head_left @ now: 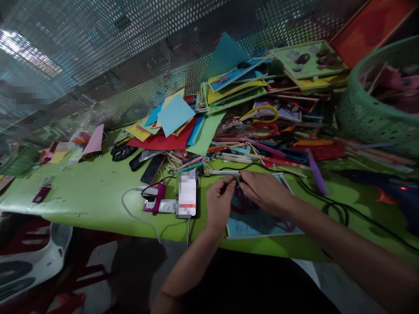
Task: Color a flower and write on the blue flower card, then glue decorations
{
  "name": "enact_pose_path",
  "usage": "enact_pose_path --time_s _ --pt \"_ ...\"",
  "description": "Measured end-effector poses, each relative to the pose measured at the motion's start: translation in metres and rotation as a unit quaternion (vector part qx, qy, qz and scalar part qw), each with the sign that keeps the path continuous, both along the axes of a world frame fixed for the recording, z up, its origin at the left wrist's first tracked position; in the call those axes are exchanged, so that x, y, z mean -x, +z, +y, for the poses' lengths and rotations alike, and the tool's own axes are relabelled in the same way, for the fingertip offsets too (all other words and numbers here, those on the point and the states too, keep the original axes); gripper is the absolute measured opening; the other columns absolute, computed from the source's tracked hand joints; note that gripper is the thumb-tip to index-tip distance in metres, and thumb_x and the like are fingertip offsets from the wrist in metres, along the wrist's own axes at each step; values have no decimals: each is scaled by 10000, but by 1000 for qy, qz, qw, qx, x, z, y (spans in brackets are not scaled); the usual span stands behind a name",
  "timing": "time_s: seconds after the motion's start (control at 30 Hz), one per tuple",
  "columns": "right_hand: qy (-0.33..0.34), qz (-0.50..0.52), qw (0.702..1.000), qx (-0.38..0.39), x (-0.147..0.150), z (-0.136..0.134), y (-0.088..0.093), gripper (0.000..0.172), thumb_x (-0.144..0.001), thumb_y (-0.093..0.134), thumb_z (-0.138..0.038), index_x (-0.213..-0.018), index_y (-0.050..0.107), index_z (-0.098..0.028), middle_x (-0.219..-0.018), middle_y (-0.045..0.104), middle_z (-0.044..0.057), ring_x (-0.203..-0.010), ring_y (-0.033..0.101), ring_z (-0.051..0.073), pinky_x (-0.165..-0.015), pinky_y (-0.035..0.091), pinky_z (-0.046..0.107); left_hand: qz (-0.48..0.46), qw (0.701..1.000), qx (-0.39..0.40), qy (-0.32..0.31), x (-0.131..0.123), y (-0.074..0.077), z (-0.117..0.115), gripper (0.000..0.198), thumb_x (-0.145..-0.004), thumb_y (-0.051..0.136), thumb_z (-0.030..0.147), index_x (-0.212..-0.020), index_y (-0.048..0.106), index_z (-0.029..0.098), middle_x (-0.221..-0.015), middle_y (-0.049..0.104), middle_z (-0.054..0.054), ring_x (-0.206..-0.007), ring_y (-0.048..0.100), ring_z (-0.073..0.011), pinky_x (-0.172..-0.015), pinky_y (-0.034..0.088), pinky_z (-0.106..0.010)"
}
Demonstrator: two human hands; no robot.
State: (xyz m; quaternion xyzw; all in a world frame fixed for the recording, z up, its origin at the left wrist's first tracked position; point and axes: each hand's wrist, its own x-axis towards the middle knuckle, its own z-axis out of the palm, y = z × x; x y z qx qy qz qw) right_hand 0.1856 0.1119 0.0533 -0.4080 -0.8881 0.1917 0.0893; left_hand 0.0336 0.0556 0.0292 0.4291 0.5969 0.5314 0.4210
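Nearest us, dark clothing fills the bottom edge, cut off so that we see only a rounded part. The perforated panel at the far side dims and blurs toward the left, and below it we find the green table, its far half largely buried under papers and sticks. On the right, the green basket runs out of view, its contents hard for us to make out. The blue card lies at the near edge, its middle hidden under the hands and its purple writing only partly legible. What looks like a glue gun at the right is cut off too. The left hand and right hand meet above the card, both pinching a small dark piece between their fingertips; fingers cover most of it, so we cannot tell what it is. Left of them, the lit phone has a blurred-out screen.
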Motion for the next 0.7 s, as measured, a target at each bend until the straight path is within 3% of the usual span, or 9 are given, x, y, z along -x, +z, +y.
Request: enact_pose_path --time_s 0.13,0.33,0.7 --pt "6 -5 999 -33 0 0 -5 243 -1025 365 -301 -993 560 -161 -835 728 100 -764 661 231 -646 303 325 19 1000 -19 -2 0 2 -1 194 -892 669 308 -999 771 183 -988 760 -60 -931 682 -188 -878 504 -307" --pt "2 -40 999 -33 4 -1 2 207 -993 393 -241 -975 582 -158 -812 736 104 -732 666 232 -633 301 323 40 999 -22 1 -1 7 -2 157 -877 676 284 -951 773 185 -944 757 -54 -885 676 -183 -834 498 -290" --pt "-1 -22 1000 17 0 2 4 234 -1007 352 -229 -979 578 -174 -814 723 76 -722 643 205 -635 305 311 -13 1000 -3 0 1 1 0 209 -872 684 336 -979 760 173 -969 765 -57 -907 674 -187 -859 502 -306"
